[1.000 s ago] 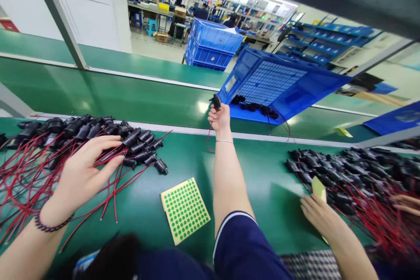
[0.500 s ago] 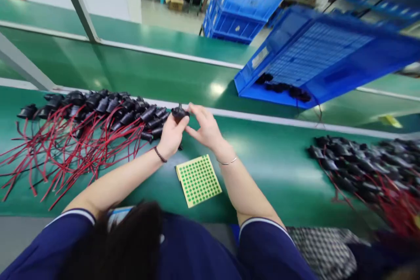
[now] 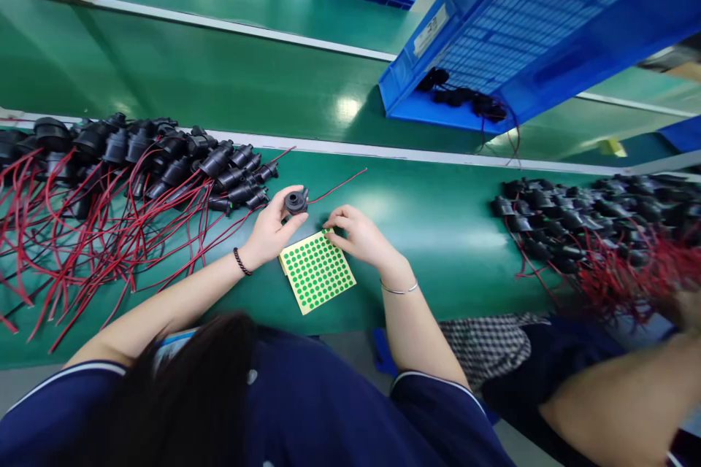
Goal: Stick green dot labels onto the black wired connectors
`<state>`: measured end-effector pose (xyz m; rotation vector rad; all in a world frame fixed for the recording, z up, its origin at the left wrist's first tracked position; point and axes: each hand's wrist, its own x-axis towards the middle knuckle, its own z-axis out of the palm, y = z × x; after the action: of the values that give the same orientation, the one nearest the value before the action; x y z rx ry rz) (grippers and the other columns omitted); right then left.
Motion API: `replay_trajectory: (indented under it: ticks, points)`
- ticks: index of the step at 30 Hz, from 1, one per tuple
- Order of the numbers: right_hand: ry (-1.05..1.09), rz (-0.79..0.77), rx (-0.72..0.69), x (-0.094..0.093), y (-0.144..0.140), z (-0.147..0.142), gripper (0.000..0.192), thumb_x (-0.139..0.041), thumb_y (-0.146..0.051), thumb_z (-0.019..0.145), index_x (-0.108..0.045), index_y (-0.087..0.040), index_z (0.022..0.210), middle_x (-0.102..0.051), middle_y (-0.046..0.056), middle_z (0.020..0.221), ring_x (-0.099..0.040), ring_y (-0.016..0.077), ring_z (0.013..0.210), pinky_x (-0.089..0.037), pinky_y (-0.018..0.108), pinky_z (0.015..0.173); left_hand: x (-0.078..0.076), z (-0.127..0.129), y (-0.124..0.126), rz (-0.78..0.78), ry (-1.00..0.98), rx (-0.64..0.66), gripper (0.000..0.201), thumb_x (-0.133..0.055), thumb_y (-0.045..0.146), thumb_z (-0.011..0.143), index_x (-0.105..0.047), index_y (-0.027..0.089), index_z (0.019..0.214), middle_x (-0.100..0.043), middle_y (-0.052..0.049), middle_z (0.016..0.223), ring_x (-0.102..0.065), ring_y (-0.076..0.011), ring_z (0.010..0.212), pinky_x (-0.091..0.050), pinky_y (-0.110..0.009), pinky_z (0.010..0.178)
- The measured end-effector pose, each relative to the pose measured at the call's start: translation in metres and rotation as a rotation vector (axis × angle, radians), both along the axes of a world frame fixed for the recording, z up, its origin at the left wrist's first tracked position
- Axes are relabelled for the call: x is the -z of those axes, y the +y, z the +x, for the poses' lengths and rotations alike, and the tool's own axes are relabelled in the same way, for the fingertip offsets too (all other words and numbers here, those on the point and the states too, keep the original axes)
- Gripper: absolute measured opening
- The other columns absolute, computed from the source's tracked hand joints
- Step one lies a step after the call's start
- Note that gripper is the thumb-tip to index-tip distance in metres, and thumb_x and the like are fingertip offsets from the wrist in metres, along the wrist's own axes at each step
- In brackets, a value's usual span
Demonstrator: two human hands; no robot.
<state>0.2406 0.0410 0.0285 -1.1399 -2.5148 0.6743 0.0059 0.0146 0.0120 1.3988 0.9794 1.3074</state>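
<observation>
My left hand point(image 3: 274, 228) grips a small black pump-like part point(image 3: 296, 202) with a round, ringed face turned up. A thin red wire runs from it to the right across the bench. Below and to the right lies a pale yellow sheet of green dot stickers point(image 3: 318, 273). My right hand point(image 3: 355, 233) is at the sheet's upper right corner, thumb and forefinger pinched there over a green dot. Whether that dot is lifted from the sheet cannot be made out.
Left of my hands is a heap of black parts with red wires point(image 3: 175, 171). A similar pile point(image 3: 553, 215) lies at the right, near a co-worker's blurred arm point(image 3: 618, 394). Beyond the bench's pale edge, a tilted blue crate point(image 3: 397, 91) holds more black parts.
My right hand has left the black part and moved down to the sticker sheet. The part in my left hand has turned its round face up. The camera view has tipped down.
</observation>
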Motion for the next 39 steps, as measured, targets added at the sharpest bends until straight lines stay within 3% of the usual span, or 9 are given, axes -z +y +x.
replay_trajectory:
  ticks: [5,10,15,18,23,39]
  points:
    - [-0.013,0.039,-0.006,0.005,-0.001,-0.003,0.011,-0.063,-0.021,0.09,-0.072,-0.021,0.096,-0.063,0.009,0.102,-0.061,0.0256,0.098,-0.053,0.044,0.087,0.003,-0.001,-0.002,-0.002,0.091,-0.019,0.039,-0.067,0.035,0.089,-0.055,0.022,0.123,-0.064,-0.012,0.127,-0.064,-0.0243,0.119,-0.051,-0.043,0.107]
    - [0.099,-0.002,0.036,0.002,-0.005,-0.007,0.009,-0.063,-0.019,0.089,-0.07,-0.021,0.083,-0.064,0.008,0.095,-0.062,0.0235,0.092,-0.053,0.042,0.085,0.004,-0.001,-0.004,0.076,0.133,-0.036,0.034,-0.064,0.028,0.09,-0.05,0.022,0.12,-0.062,-0.013,0.128,-0.061,-0.0239,0.123,-0.05,-0.045,0.108]
    - [0.503,-0.231,0.241,-0.014,-0.018,-0.025,0.006,-0.068,-0.026,0.085,-0.068,-0.022,0.081,-0.066,0.005,0.092,-0.064,0.0178,0.083,-0.055,0.034,0.073,0.008,-0.001,-0.005,0.175,0.256,-0.05,0.028,-0.06,0.024,0.091,-0.045,0.021,0.115,-0.058,-0.012,0.117,-0.063,-0.0219,0.111,-0.051,-0.045,0.102]
    - [0.736,-0.422,0.344,-0.025,-0.027,-0.042,0.013,-0.074,-0.033,0.082,-0.067,-0.023,0.083,-0.068,0.004,0.093,-0.065,0.0159,0.081,-0.055,0.032,0.072,0.009,-0.001,-0.004,0.205,0.304,-0.036,0.026,-0.057,0.019,0.09,-0.044,0.021,0.112,-0.055,-0.01,0.114,-0.061,-0.0211,0.106,-0.052,-0.044,0.098]
    - [0.846,-0.627,0.401,-0.035,-0.033,-0.061,0.022,-0.077,-0.039,0.08,-0.064,-0.022,0.085,-0.068,0.0,0.079,-0.069,0.0145,0.075,-0.057,0.031,0.072,0.009,-0.004,-0.004,0.258,0.351,-0.042,0.03,-0.059,0.015,0.087,-0.044,0.022,0.112,-0.055,-0.009,0.112,-0.059,-0.0215,0.107,-0.052,-0.042,0.096]
    - [0.789,-0.543,0.409,-0.037,-0.04,-0.068,0.016,-0.073,-0.034,0.082,-0.067,-0.022,0.089,-0.069,0.0,0.079,-0.067,0.0133,0.071,-0.056,0.03,0.067,0.008,-0.005,-0.004,0.324,0.408,-0.023,0.029,-0.058,0.019,0.088,-0.043,0.022,0.113,-0.055,-0.008,0.112,-0.058,-0.0207,0.105,-0.051,-0.04,0.092]
